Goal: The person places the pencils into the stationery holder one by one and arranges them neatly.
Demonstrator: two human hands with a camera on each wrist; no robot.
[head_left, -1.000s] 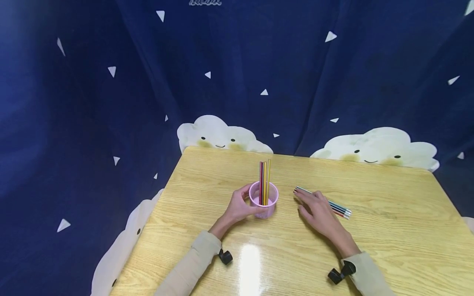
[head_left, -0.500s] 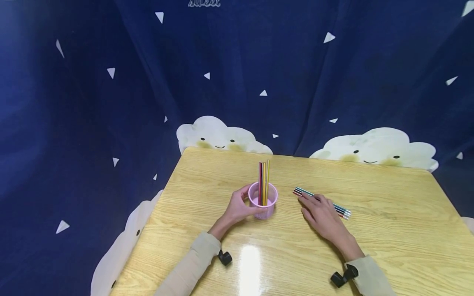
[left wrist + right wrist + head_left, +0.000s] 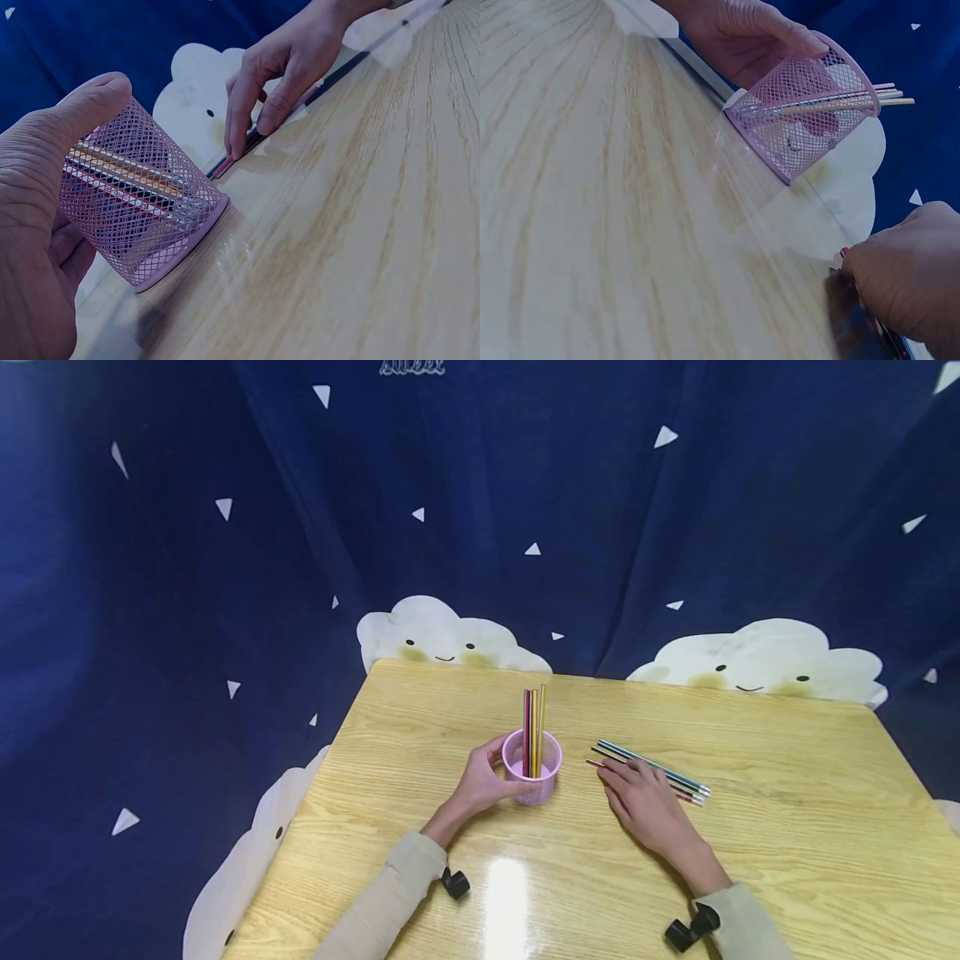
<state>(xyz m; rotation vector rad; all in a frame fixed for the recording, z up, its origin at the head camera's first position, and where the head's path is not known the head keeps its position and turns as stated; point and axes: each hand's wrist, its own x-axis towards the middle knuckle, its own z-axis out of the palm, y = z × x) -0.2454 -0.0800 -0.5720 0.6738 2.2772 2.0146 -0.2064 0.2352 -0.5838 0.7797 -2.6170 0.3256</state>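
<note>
My left hand [image 3: 482, 779] grips the pink mesh pencil cup [image 3: 536, 792], its thumb across the near side. Several pencils [image 3: 533, 727] stand upright in the cup, yellow and dark red among them. Farther right, my right hand [image 3: 647, 803] lies over several pencils on the table, its fingertips touching a red pencil [image 3: 594, 763]. That pencil's left end lies nearer to me, apart from a black pencil [image 3: 600, 752] and the teal pencils [image 3: 678, 777]. The hand covers the middle of the red pencil. In the left wrist view, the right hand's fingers [image 3: 237, 142] point down onto the pencils.
The wooden table [image 3: 795, 827] stretches past both hands, and its back edge meets a dark blue curtain [image 3: 480, 460] printed with white clouds and triangles. Small black cameras [image 3: 455, 883] sit at both wrists. Light glares off the table between the forearms.
My right hand has drawn back slightly toward me. Under its fingers the red pencil's left end has slid nearer, and the pencils have spread apart. The left hand and cup hold still.
</note>
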